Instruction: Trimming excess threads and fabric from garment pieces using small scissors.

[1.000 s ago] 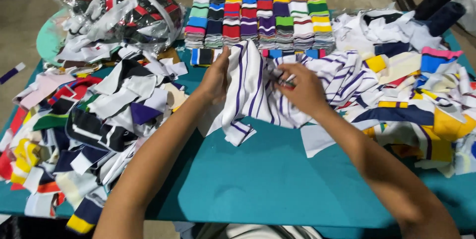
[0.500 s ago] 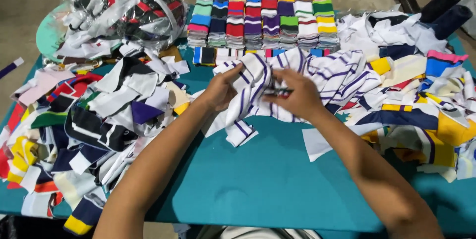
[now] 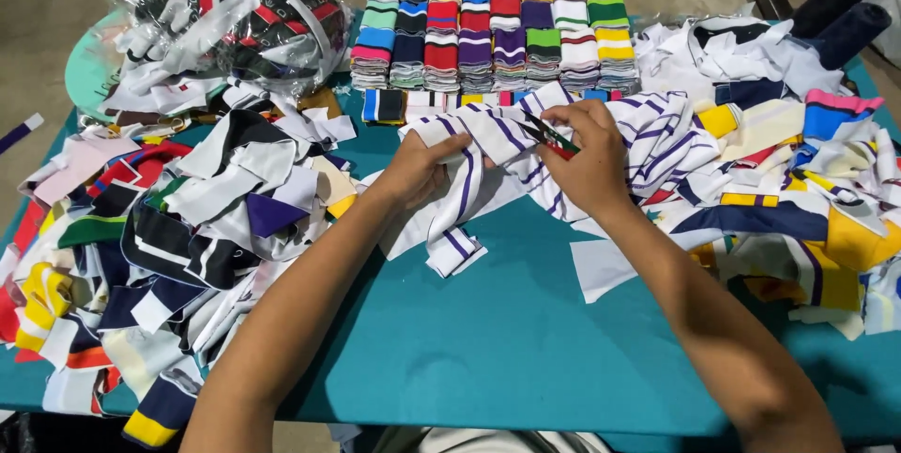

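A bundle of white knit strips with purple stripes (image 3: 469, 181) lies across the middle of the teal table (image 3: 507, 340). My left hand (image 3: 418, 171) grips the bundle from the left, thumb on top. My right hand (image 3: 587, 157) pinches a small dark tool with red and green on it (image 3: 554, 137), its tip against the strips. More of the same purple-striped strips (image 3: 662, 134) spread out to the right of my right hand.
Neat stacks of folded striped ribs in many colours (image 3: 488, 30) line the far edge. A clear plastic bag of dark fabric (image 3: 225, 12) sits at the far left. Loose mixed strips pile up at the left (image 3: 169, 228) and right (image 3: 807, 181). Two dark thread cones (image 3: 845, 12) stand at the far right.
Both hands have drawn the purple-striped bundle nearer and gathered it. My right hand has brought the small tool onto the strips.
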